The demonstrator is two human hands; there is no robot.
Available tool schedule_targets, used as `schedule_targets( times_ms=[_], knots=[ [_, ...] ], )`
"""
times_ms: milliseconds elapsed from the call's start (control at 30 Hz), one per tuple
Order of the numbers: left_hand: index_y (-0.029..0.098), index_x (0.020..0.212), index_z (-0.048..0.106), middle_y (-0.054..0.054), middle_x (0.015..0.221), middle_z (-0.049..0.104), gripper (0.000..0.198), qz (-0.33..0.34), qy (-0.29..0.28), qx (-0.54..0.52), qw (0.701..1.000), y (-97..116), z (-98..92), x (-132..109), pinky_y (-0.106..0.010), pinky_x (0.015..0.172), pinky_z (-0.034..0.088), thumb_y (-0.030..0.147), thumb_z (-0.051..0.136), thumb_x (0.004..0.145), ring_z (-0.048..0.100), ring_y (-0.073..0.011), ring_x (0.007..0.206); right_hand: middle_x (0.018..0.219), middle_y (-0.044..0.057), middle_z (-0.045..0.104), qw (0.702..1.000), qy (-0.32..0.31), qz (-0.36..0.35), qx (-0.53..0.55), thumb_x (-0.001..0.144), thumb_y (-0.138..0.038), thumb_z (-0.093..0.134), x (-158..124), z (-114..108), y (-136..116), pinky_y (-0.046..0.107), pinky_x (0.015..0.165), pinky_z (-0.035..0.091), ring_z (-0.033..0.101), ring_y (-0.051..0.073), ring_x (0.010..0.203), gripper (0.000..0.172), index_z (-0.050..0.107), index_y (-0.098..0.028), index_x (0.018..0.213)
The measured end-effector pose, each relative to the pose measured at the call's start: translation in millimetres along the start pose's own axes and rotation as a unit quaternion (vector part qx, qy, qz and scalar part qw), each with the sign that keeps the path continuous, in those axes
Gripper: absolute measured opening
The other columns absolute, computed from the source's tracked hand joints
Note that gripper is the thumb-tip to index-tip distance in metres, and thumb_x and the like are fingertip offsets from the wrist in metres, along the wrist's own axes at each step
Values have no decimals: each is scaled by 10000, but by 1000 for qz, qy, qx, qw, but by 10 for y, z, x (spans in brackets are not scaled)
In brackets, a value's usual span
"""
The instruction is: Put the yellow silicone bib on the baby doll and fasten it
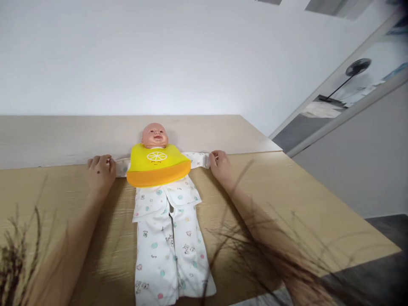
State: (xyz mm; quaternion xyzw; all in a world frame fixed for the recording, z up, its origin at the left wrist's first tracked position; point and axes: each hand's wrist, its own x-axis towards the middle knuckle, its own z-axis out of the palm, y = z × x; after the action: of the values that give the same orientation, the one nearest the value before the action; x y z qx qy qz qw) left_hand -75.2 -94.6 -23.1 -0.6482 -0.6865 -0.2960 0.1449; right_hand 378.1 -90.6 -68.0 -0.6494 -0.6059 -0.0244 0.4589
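Note:
A baby doll lies face up on the table, its head toward the wall. It wears a white printed top and matching trousers. Over its chest is a yellow bib with a citrus slice print and an orange pocket rim. My left hand is closed at the end of one sleeve, stretched out to the left. On the other side, my right hand pinches the cuff of the opposite sleeve. The doll's own hands are hidden.
The wooden table has a paler strip along its back, against a white wall. Its right edge slants toward the floor. A dark round object on a thin pole stands beyond an opening at right. Blurred hair strands cross the foreground.

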Motion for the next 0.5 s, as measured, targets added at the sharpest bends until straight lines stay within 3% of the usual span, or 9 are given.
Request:
schedule_targets(
  times_ms=[100,200,267,400,500],
  knots=[
    [148,1030,701,-166,1000,755,344,-69,18,48,996,-98,-55,-175,-460,960,430,335,437,913,654,-327,1013,877,140,691,998,-53,44,3,951,-560,405,-131,-146,23,384,820,474,606,252,843,442,612,-180,861],
    [157,964,652,-171,923,749,317,-136,-10,78,988,-153,-100,-306,-487,941,436,373,436,881,667,-351,985,765,106,667,989,-116,92,7,935,-636,384,-173,-187,-15,335,717,420,583,224,733,515,574,-193,755],
    [149,987,639,-179,943,751,339,-167,-27,73,983,-155,-115,-344,-486,931,450,396,429,888,680,-349,977,740,86,653,986,-124,109,27,901,-683,408,-162,-159,-52,313,676,389,565,210,703,540,564,-194,731],
    [131,1085,643,-162,1004,758,373,-142,-25,10,989,-187,-62,-345,-469,949,475,385,459,885,696,-328,1001,692,42,602,980,-124,123,96,825,-720,518,-132,-96,-94,292,656,390,533,186,683,545,557,-193,692],
    [121,1182,621,-136,996,751,412,-108,-6,-67,992,-315,58,-335,-421,874,519,365,506,870,697,-281,926,665,26,576,970,-113,153,150,782,-698,599,-121,-106,-94,289,646,405,520,170,652,517,571,-192,679]
  ],
)
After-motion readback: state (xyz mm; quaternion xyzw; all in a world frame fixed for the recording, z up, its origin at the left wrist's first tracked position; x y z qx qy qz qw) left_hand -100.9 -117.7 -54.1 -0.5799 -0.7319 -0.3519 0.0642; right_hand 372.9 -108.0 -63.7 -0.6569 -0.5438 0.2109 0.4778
